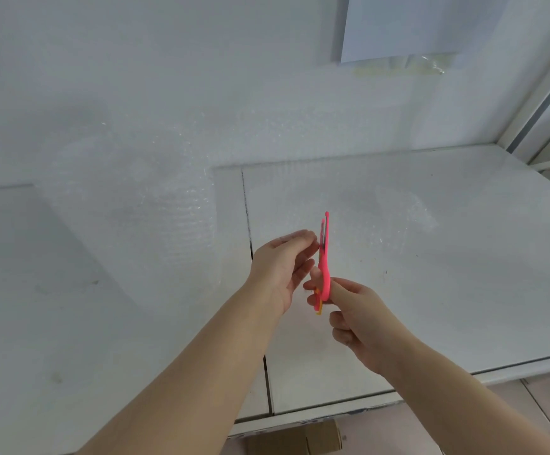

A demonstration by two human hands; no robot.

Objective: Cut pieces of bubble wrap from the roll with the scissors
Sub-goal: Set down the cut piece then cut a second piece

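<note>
Pink scissors stand nearly upright above the white table, tips pointing away from me. My right hand grips their handle from below. My left hand is held beside the blades on the left, fingertips touching or almost touching them; I cannot tell whether it pinches them. A large roll of clear bubble wrap stands at the back left, its loose sheet draped down over the table toward me. A smaller piece of bubble wrap lies flat on the table beyond the scissors.
The white table has a seam running front to back near the middle. A paper sheet hangs on the wall behind. A metal frame stands at the right. Cardboard boxes sit on the floor under the front edge.
</note>
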